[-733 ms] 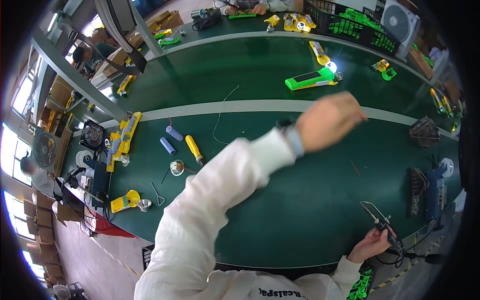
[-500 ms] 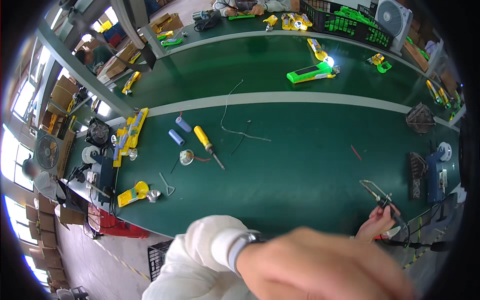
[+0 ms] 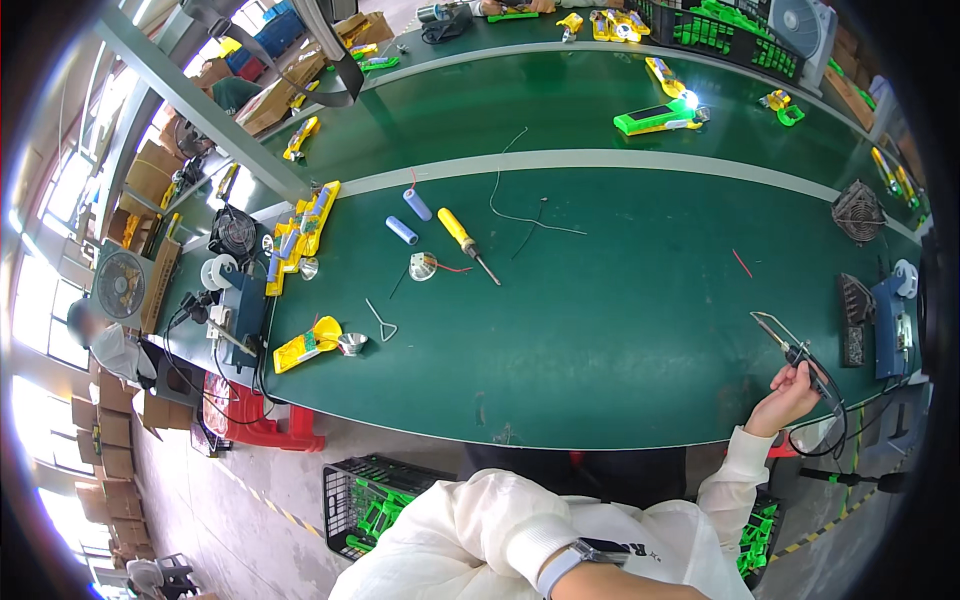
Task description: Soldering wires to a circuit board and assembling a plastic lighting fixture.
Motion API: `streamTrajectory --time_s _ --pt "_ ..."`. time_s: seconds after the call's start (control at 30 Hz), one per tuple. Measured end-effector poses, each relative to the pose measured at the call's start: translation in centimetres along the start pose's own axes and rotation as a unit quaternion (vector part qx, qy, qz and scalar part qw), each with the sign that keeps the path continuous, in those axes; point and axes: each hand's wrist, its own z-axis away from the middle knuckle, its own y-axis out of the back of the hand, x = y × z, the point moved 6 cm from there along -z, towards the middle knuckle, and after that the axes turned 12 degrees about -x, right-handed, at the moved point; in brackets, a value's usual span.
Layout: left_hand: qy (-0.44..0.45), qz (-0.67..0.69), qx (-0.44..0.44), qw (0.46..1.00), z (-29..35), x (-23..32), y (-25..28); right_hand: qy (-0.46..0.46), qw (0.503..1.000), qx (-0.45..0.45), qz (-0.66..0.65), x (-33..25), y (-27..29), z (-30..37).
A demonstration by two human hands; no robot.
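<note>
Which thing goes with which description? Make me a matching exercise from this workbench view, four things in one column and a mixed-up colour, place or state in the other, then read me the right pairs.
Things:
1. Soldering iron
2. Screwdriver
3. Loose batteries
4. Stool at far left

Descriptions:
A. Blue-purple, a pair
B. Red
C. Held in the right hand
D. Yellow-handled, lying on the table

Right pairs: 1-C, 2-D, 3-A, 4-B.

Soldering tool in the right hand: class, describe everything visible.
The soldering tool has a black handle, a slim metallic tip and a thin bent metallic rod. Held in the right hand over the right of the green table, it points forward and left. A black cable loops beside it. Table contact is unclear.
</note>
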Motion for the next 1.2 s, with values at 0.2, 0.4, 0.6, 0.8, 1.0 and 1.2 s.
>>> streamTrajectory --time_s 0.2,0.4,0.6,0.8,1.0,1.2 --pt "-0.219 -0.089 0.204 0.950 1.3 4.0 4.0 0.001 1.000 -0.013 0.001 0.3 0.1 -0.2" --pt "-0.210 -0.084 0.213 0.950 0.7 6.5 3.0 0.004 1.000 -0.003 0.003 0.2 0.0 -0.3" --pt "-0.205 -0.109 0.200 0.952 0.2 7.8 3.6 0.000 1.000 0.018 0.008 -0.2 -0.4 -0.1" --pt "-0.216 -0.123 0.203 0.947 -0.3 7.7 2.6 0.007 1.000 0.004 0.006 -0.4 -0.4 0.0" --pt "-0.254 -0.153 0.179 0.938 -0.9 7.4 2.5 -0.002 1.000 0.006 -0.016 -0.3 -0.8 0.3" --pt "-0.279 -0.067 0.255 0.924 -2.4 5.3 1.3 0.000 1.000 -0.010 -0.012 -0.1 -0.8 0.2"
